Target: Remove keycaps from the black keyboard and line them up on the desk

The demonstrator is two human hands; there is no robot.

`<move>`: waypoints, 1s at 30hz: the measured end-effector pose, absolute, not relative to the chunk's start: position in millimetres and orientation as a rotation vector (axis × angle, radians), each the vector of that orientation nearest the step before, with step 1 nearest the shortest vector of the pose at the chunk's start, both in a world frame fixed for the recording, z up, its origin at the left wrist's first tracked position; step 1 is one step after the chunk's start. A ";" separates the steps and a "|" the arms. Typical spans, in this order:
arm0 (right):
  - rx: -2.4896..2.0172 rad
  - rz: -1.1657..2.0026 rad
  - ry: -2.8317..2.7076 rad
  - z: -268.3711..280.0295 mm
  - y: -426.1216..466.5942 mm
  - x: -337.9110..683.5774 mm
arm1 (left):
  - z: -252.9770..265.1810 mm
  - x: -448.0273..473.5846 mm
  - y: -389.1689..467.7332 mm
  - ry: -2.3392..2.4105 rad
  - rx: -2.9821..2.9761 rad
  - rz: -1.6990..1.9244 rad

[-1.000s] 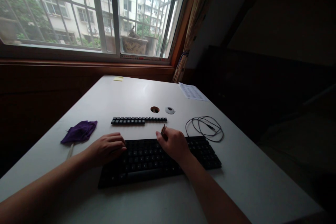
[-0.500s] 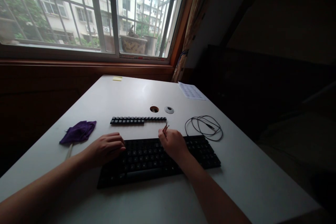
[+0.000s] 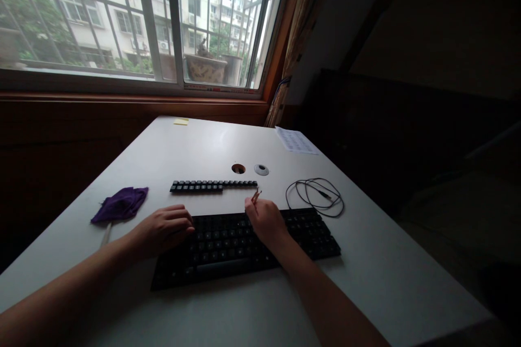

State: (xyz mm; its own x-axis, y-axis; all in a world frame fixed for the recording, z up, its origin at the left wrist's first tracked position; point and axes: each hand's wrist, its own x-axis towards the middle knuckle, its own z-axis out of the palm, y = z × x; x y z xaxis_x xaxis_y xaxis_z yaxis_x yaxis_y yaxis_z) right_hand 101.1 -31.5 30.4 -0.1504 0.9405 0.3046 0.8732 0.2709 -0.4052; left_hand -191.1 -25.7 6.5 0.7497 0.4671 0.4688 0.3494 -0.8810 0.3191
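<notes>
A black keyboard (image 3: 228,244) lies slightly slanted on the white table. My left hand (image 3: 169,225) rests over its left end, fingers laid loosely across the keys and the thumb hidden. Above the keyboard's middle my right hand (image 3: 266,222) is closed around a small thin-pronged tool (image 3: 256,195). Its prongs stick up past the fingers; the rest is hidden in the fist, so its kind is unclear. Just behind the keyboard, loose black keycaps (image 3: 197,187) are lined up in two rows, the front one shorter.
A coiled black cable (image 3: 321,206) lies behind the keyboard's right end. On the left is a purple cloth (image 3: 122,204) with a pale stick (image 3: 106,233). Further back are a cable hole (image 3: 238,168), its round cover (image 3: 261,169), a printed sheet (image 3: 298,141) and a yellow note (image 3: 181,121).
The view has shifted very slightly. Both hands stay in nearly the same place, the right one still closed on the small tool.
</notes>
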 end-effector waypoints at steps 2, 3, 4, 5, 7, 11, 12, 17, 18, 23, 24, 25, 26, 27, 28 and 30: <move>-1.601 0.204 -2.021 27.4 -30.3 100.3 | 6.2 -191.2 -25.5 0.644 2.736 0.816; -1.583 0.210 -2.003 25.9 -29.7 99.7 | 5.8 -191.2 -25.3 0.643 2.735 0.812; -1.565 0.214 -1.986 24.3 -29.2 99.1 | 5.3 -191.3 -25.1 0.642 2.735 0.812; -1.550 0.216 -1.969 22.9 -28.7 98.5 | 4.9 -191.3 -24.9 0.642 2.735 0.814; -1.530 0.217 -1.934 20.3 -27.9 97.3 | 4.4 -191.3 -24.5 0.642 2.742 0.818; -1.509 0.209 -1.900 17.3 -28.0 96.2 | 5.0 -191.1 -24.6 0.634 2.745 0.836; -1.511 0.209 -1.900 17.1 -28.1 96.2 | 5.2 -191.1 -24.8 0.632 2.743 0.838; -1.526 0.210 -1.936 17.2 -27.7 96.1 | 3.9 -191.2 -25.1 0.649 2.743 0.821; -1.524 0.203 -1.944 16.9 -27.4 96.0 | 3.3 -191.3 -24.9 0.649 2.743 0.820; -1.537 0.178 -1.952 14.8 -26.8 95.8 | 1.8 -191.8 -23.5 0.634 2.737 0.821; -1.539 0.179 -1.951 14.5 -26.9 95.7 | 1.8 -191.9 -23.4 0.631 2.737 0.820; -1.540 0.180 -1.950 14.4 -26.9 95.6 | 1.9 -192.0 -23.3 0.629 2.737 0.821; -1.541 0.182 -1.950 14.4 -26.8 95.5 | 2.0 -192.0 -23.4 0.629 2.737 0.819; -1.541 0.182 -1.946 14.4 -26.7 95.5 | 2.1 -192.0 -23.5 0.630 2.739 0.815; -1.539 0.182 -1.943 14.4 -26.5 95.4 | 2.2 -192.0 -23.7 0.635 2.740 0.813; -1.536 0.179 -1.936 14.4 -26.2 95.4 | 2.7 -191.9 -24.1 0.639 2.742 0.815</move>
State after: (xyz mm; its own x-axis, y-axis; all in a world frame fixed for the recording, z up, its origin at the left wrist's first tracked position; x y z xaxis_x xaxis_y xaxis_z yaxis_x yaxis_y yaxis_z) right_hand 95.4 -26.2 14.4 -0.1006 0.9106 0.4009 0.8214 0.3034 -0.4830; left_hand -191.9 -24.1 2.7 0.7532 0.4615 0.4688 0.3450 -0.8839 0.3158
